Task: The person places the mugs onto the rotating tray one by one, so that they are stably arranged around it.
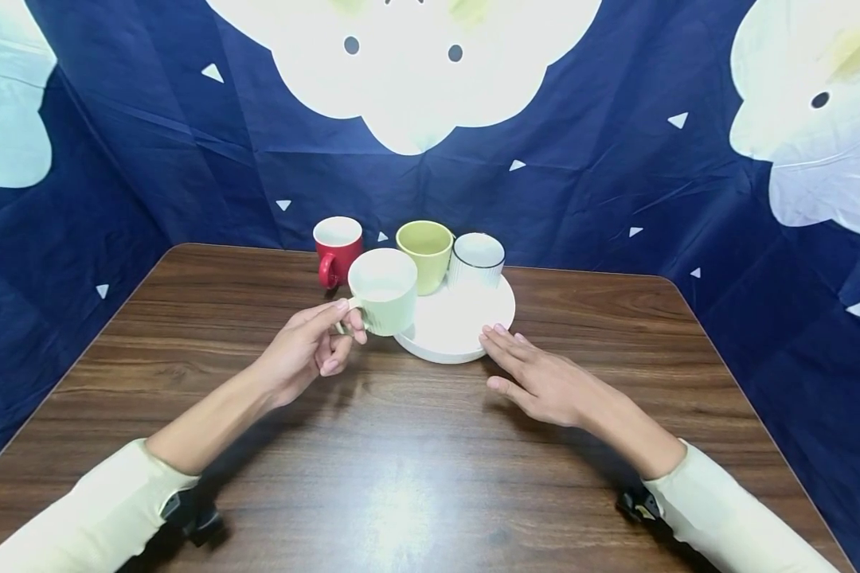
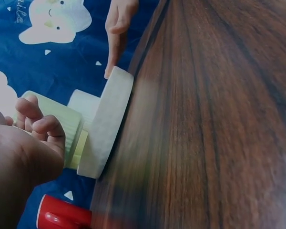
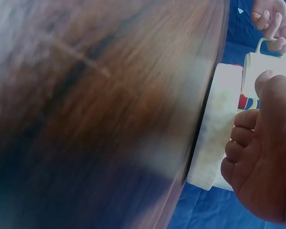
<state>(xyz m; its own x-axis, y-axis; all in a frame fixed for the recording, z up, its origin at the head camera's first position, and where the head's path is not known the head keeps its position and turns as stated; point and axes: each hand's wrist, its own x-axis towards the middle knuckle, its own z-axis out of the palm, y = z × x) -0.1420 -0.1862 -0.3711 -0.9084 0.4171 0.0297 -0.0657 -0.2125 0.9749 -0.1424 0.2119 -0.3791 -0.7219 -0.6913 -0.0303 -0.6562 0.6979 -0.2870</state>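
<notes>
We hold the pale green cup (image 1: 387, 306) raised at the white tray's (image 1: 447, 352) left edge.
Its handle (image 1: 356, 303) points left, pinched in our left hand's (image 1: 297, 354) grip; our right hand (image 1: 548, 386), fingers straight, is at the tray's right-front rim, farther from the cup.

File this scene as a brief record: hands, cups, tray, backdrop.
left hand: holds the pale green cup by its handle
right hand: straight-fingered, at the near right rim of the white tray
on tray: yellow-green cup, dark-rimmed white cup
left of tray: red cup, upright on the wooden table
pale green cup touching tray: cannot tell
backdrop: dark blue cloth, white shapes
</notes>
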